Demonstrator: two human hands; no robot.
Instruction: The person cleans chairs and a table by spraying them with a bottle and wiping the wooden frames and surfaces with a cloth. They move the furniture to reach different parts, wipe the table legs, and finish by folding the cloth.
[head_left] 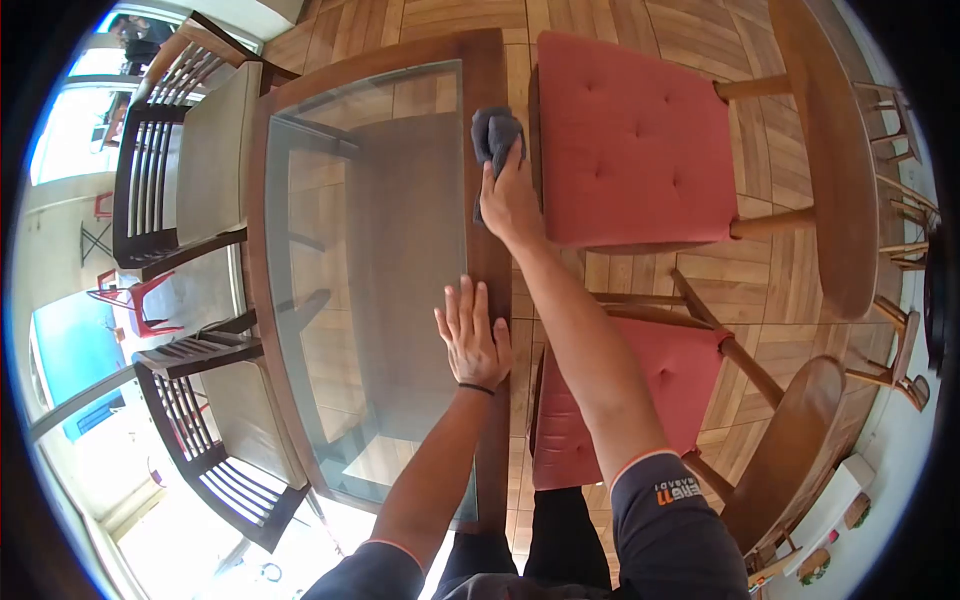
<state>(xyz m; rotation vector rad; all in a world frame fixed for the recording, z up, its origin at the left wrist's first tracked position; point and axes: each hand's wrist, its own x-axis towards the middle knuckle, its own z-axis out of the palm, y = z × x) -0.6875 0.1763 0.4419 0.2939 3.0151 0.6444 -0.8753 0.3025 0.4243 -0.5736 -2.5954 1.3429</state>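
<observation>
Single head-worn view: looks forward, steeply down, onto the table (484, 70) from near above. Wide, round-edged field; takes in chairs (635, 140) on both sides, floor (690, 25) between.

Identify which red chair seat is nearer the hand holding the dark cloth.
The upper red seat, directly beside the right hand; the lower red seat lies farther off, partly hidden by the right forearm.

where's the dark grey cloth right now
In the head view, the dark grey cloth is in the right hand, on the far stretch of the table's wooden rim at upper centre, left of the farther red seat cushion.
</observation>
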